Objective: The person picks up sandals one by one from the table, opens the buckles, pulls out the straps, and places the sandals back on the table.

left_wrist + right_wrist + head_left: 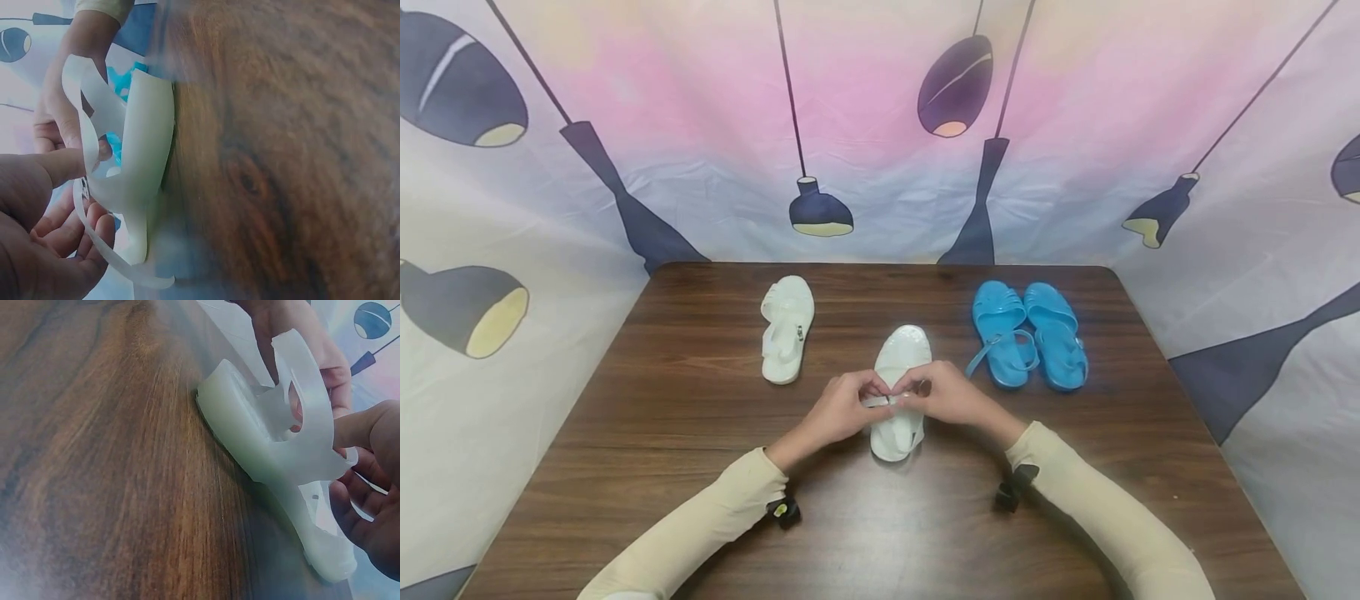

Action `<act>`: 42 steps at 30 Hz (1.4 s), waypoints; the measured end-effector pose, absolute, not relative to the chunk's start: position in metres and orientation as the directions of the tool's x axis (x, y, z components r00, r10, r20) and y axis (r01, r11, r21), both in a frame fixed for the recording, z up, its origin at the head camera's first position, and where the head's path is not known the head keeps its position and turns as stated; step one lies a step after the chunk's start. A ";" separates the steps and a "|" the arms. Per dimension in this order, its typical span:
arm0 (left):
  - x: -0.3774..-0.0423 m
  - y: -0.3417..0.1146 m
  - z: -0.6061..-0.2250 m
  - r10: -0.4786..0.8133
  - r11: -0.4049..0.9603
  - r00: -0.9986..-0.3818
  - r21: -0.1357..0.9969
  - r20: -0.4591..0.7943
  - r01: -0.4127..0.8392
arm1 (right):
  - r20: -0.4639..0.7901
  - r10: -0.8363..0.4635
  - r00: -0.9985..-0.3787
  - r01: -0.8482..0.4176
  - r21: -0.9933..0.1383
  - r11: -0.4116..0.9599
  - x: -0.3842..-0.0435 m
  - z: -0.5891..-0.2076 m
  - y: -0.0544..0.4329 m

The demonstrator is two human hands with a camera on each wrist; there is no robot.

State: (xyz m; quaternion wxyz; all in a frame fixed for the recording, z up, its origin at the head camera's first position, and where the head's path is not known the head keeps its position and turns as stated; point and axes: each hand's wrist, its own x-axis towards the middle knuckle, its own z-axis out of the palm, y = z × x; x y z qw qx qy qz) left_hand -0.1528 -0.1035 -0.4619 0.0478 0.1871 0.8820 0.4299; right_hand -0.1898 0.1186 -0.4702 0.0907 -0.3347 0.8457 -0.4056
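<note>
A white sandal [901, 346] lies upright on the table with its toe pointing away, between my two hands. My left hand [844, 406] pinches its thin ankle strap [112, 257] beside a small metal buckle [85, 187]; the strap's loose end sticks out past the fingers. From the other side, my right hand [946, 393] pinches the strap close to the buckle, thumb and fingertips nearly meeting those of the left hand. In the right wrist view, the sandal's broad heel strap [306, 387] stands up in a loop, and the right fingers partly hide the fastening.
A second white sandal [788, 325] stands at the back left of the wooden table [700, 333]. Back right, a blue sandal [997, 304] with a loose strap sits beside another blue sandal [1051, 312]. A printed curtain [880, 108] hangs behind the table.
</note>
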 end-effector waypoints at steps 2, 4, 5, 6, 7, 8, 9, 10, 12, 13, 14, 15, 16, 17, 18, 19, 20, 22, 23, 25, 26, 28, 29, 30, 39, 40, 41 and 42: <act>-0.152 -0.103 -0.462 0.356 0.561 -0.930 0.774 0.096 0.295 | 0.124 -0.643 -0.756 -0.496 -0.750 0.439 -0.189 -0.469 0.119; -0.150 -0.103 -0.463 0.339 0.561 -0.935 0.775 0.104 0.290 | 0.132 -0.647 -0.751 -0.504 -0.748 0.431 -0.189 -0.469 0.119; -0.149 -0.103 -0.464 0.332 0.560 -0.937 0.777 0.108 0.287 | 0.134 -0.649 -0.749 -0.506 -0.748 0.429 -0.188 -0.469 0.119; -0.149 -0.103 -0.464 0.323 0.558 -0.940 0.780 0.108 0.282 | 0.135 -0.652 -0.746 -0.508 -0.748 0.427 -0.188 -0.469 0.120; -0.148 -0.102 -0.464 0.316 0.556 -0.942 0.784 0.108 0.276 | 0.136 -0.653 -0.745 -0.509 -0.748 0.426 -0.189 -0.470 0.120; -0.147 -0.102 -0.465 0.310 0.552 -0.944 0.788 0.108 0.272 | 0.136 -0.654 -0.744 -0.510 -0.748 0.425 -0.189 -0.470 0.120; -0.146 -0.102 -0.465 0.304 0.546 -0.947 0.795 0.106 0.264 | 0.133 -0.654 -0.745 -0.507 -0.750 0.425 -0.189 -0.471 0.121; -0.145 -0.102 -0.465 0.300 0.540 -0.948 0.800 0.108 0.262 | 0.129 -0.653 -0.746 -0.503 -0.752 0.426 -0.190 -0.472 0.121; -0.144 -0.102 -0.466 0.293 0.530 -0.950 0.809 0.104 0.253 | 0.115 -0.650 -0.752 -0.489 -0.758 0.432 -0.191 -0.474 0.123; -0.144 -0.102 -0.467 0.292 0.525 -0.951 0.813 0.104 0.250 | 0.112 -0.649 -0.753 -0.485 -0.761 0.431 -0.192 -0.475 0.124; -0.143 -0.102 -0.467 0.289 0.521 -0.952 0.817 0.104 0.248 | 0.107 -0.648 -0.755 -0.477 -0.767 0.430 -0.192 -0.476 0.125; -0.143 -0.102 -0.468 0.288 0.515 -0.951 0.820 0.109 0.250 | 0.101 -0.644 -0.758 -0.469 -0.770 0.432 -0.193 -0.476 0.127; -0.143 -0.102 -0.469 0.286 0.511 -0.952 0.822 0.113 0.251 | 0.098 -0.642 -0.760 -0.464 -0.774 0.431 -0.193 -0.477 0.128; -0.143 -0.103 -0.469 0.283 0.507 -0.952 0.825 0.113 0.249 | 0.096 -0.638 -0.764 -0.458 -0.777 0.431 -0.194 -0.477 0.129; -0.142 -0.103 -0.469 0.283 0.501 -0.952 0.828 0.118 0.251 | 0.096 -0.634 -0.767 -0.454 -0.780 0.431 -0.194 -0.477 0.130; -0.142 -0.103 -0.468 0.282 0.497 -0.952 0.830 0.121 0.252 | 0.098 -0.631 -0.770 -0.452 -0.782 0.430 -0.194 -0.477 0.131; -0.142 -0.104 -0.468 0.282 0.493 -0.952 0.832 0.123 0.253 | 0.097 -0.628 -0.772 -0.450 -0.782 0.431 -0.194 -0.476 0.132; -0.142 -0.104 -0.467 0.282 0.493 -0.952 0.833 0.122 0.253 | 0.098 -0.628 -0.772 -0.448 -0.784 0.429 -0.194 -0.476 0.134; -0.142 -0.105 -0.466 0.285 0.494 -0.951 0.832 0.120 0.252 | 0.098 -0.630 -0.770 -0.449 -0.785 0.427 -0.194 -0.476 0.134; -0.142 -0.105 -0.465 0.290 0.501 -0.950 0.827 0.118 0.255 | 0.090 -0.636 -0.767 -0.437 -0.799 0.413 -0.193 -0.474 0.133; -0.143 -0.105 -0.465 0.292 0.504 -0.949 0.824 0.117 0.257 | 0.087 -0.638 -0.765 -0.428 -0.808 0.404 -0.192 -0.473 0.132; -0.143 -0.105 -0.465 0.296 0.508 -0.948 0.822 0.115 0.258 | 0.076 -0.635 -0.769 -0.402 -0.830 0.386 -0.192 -0.472 0.129; -0.143 -0.105 -0.464 0.297 0.509 -0.948 0.821 0.114 0.258 | 0.069 -0.629 -0.774 -0.388 -0.838 0.385 -0.192 -0.472 0.128; -0.144 -0.105 -0.464 0.298 0.510 -0.948 0.821 0.112 0.257 | 0.061 -0.622 -0.781 -0.374 -0.844 0.386 -0.192 -0.472 0.126; -0.144 -0.106 -0.467 0.290 0.508 -0.953 0.829 0.090 0.233 | 0.014 -0.593 -0.805 -0.326 -0.845 0.423 -0.190 -0.475 0.116; -0.144 -0.106 -0.467 0.287 0.510 -0.954 0.831 0.082 0.225 | 0.024 -0.592 -0.805 -0.334 -0.844 0.420 -0.189 -0.474 0.116; -0.145 -0.105 -0.468 0.285 0.509 -0.955 0.832 0.077 0.219 | 0.036 -0.594 -0.804 -0.345 -0.842 0.416 -0.189 -0.473 0.116; -0.145 -0.105 -0.468 0.285 0.506 -0.955 0.834 0.078 0.219 | 0.047 -0.596 -0.802 -0.357 -0.837 0.414 -0.189 -0.472 0.115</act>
